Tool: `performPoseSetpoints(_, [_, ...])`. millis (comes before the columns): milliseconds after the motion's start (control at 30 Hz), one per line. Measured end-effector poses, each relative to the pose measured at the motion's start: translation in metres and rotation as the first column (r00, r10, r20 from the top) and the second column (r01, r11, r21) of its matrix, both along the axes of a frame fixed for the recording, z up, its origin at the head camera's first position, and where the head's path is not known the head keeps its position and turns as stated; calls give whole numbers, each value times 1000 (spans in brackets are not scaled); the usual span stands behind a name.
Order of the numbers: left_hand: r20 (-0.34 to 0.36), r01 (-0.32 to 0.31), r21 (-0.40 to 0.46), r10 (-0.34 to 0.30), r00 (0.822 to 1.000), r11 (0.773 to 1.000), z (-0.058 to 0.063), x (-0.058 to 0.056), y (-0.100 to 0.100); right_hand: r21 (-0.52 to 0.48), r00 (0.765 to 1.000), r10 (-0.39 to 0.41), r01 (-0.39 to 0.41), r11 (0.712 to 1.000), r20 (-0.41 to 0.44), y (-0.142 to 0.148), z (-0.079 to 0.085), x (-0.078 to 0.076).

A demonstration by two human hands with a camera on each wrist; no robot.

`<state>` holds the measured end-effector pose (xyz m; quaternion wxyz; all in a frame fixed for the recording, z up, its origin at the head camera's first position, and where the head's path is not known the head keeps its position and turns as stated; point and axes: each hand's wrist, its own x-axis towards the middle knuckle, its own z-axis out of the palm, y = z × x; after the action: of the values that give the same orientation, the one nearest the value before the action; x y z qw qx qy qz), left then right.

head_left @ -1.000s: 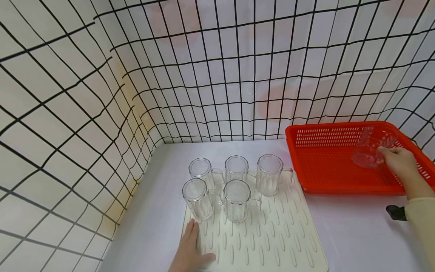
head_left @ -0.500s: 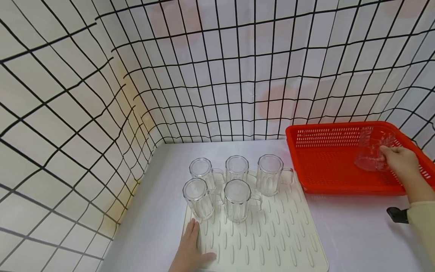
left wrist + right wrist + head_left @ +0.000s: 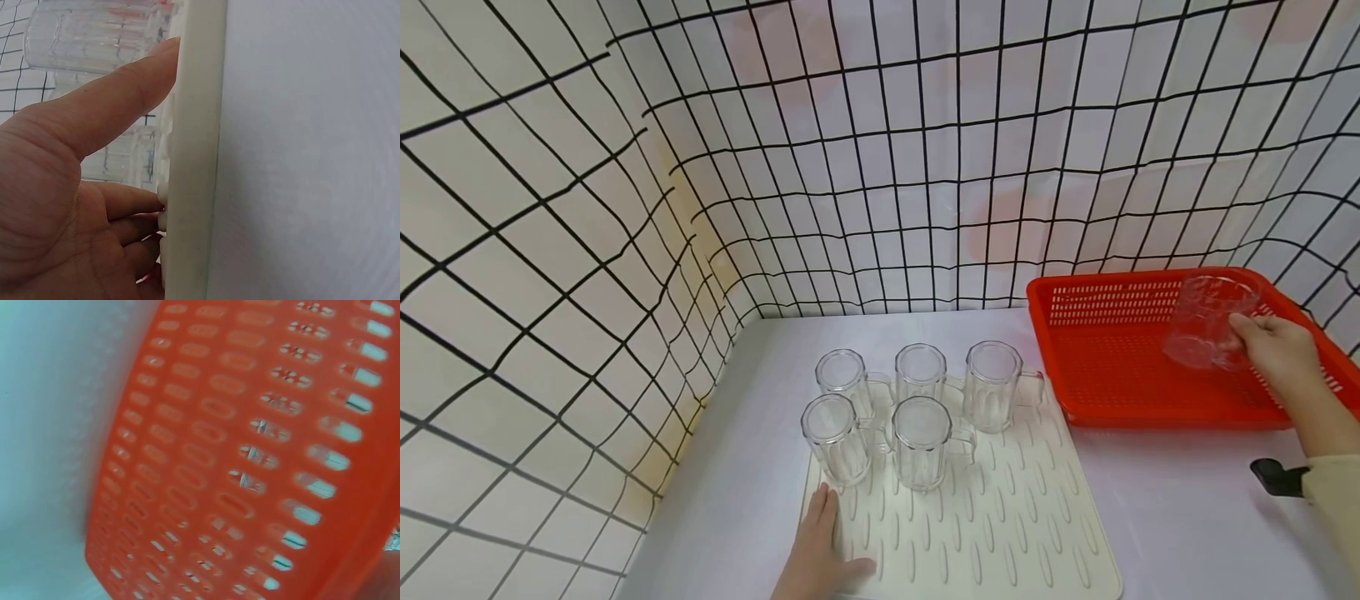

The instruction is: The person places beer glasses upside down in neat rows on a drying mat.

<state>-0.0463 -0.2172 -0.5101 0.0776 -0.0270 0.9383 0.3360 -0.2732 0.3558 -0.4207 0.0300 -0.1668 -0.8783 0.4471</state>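
Observation:
My right hand point(image 3: 1281, 354) grips a clear glass mug point(image 3: 1197, 333) by its handle, over the right part of the red plastic basket point(image 3: 1120, 417). The right wrist view is mostly filled by the basket's slotted wall point(image 3: 353, 537), which hides the mug. Fingers extended, my left hand point(image 3: 823, 550) rests on the left edge of a cream ridged mat point(image 3: 970, 533). In the left wrist view its thumb point(image 3: 125, 94) and fingertips lie on the mat's top. Several glass mugs stand upright in two rows on the mat, the front-left mug point(image 3: 837, 442) just beyond the left fingertips.
Black wire grid point(image 3: 958, 179) with white sheeting behind it rises at the back and on both sides. A white tabletop point(image 3: 722, 467) lies under everything. The basket stands right of the mat, against the back grid. A black strap piece point(image 3: 1277, 479) sticks out at the right sleeve.
The mug in my right hand has shifted slightly left over the basket and stands more upright. My left hand and the mugs on the mat stay in place.

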Motion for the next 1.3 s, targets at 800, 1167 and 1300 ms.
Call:
performPoseSetpoints(800, [-28,17,-20,-18,999,1000,0,1,0,-98,968,176,-195,976,-178,-57,49,43])
performPoseSetpoints(1167, [-20,5,-19,-5,1000,1000,-2,1,0,-143,928,278,-319,937,-249,-78,67,62])
performPoseSetpoints(1300, [-16,5,-13,-5,1000,1000,-2,0,0,-176,911,314,-366,914,-265,-85,73,69])
